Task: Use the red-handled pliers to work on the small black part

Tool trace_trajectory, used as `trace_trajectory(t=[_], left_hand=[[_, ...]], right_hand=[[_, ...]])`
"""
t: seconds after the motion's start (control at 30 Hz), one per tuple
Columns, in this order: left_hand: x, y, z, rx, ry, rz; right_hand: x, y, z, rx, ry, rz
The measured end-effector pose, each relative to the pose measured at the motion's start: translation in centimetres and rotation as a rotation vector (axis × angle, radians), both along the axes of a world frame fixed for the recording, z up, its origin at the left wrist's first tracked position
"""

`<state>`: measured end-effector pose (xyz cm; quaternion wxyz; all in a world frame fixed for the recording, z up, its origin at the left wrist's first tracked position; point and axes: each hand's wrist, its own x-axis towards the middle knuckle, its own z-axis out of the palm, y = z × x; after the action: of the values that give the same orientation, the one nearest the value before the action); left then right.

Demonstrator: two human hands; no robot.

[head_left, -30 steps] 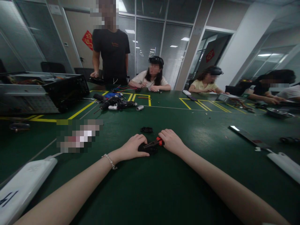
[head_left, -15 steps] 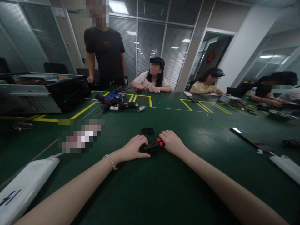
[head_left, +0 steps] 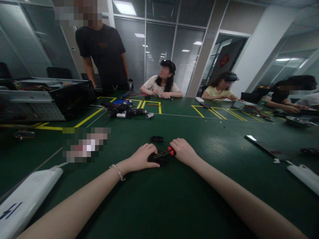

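My left hand (head_left: 141,157) lies curled over a small black part (head_left: 157,160) on the green table (head_left: 174,199) and holds it down. My right hand (head_left: 183,151) is closed on the red-and-black handles of a pair of pliers (head_left: 164,153), whose jaws point left onto the black part. A second small black piece (head_left: 156,138) lies loose just beyond my hands. A thin bracelet circles my left wrist.
An open computer case (head_left: 45,98) stands at the left, with a heap of tools and cables (head_left: 124,109) beyond it. A white device (head_left: 27,196) lies near left, another white object (head_left: 302,174) near right. One person stands behind the case; several others sit along the far side.
My hands, the pliers and the black part stay put. The standing person has stepped to the left behind the computer case.
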<state>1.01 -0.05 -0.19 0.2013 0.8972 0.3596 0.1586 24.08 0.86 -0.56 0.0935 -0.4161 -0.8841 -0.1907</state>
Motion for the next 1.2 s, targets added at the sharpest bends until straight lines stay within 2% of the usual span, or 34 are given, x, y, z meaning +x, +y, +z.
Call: trace_trajectory(t=[0.77, 1.2], left_hand=[[0.14, -0.27, 0.35, 0.015, 0.004, -0.004], [0.17, -0.04, -0.01, 0.051, 0.010, -0.011]], right_hand=[[-0.03, 0.08, -0.06, 0.010, 0.003, -0.002], [-0.13, -0.07, 0.08, 0.001, -0.010, 0.000]])
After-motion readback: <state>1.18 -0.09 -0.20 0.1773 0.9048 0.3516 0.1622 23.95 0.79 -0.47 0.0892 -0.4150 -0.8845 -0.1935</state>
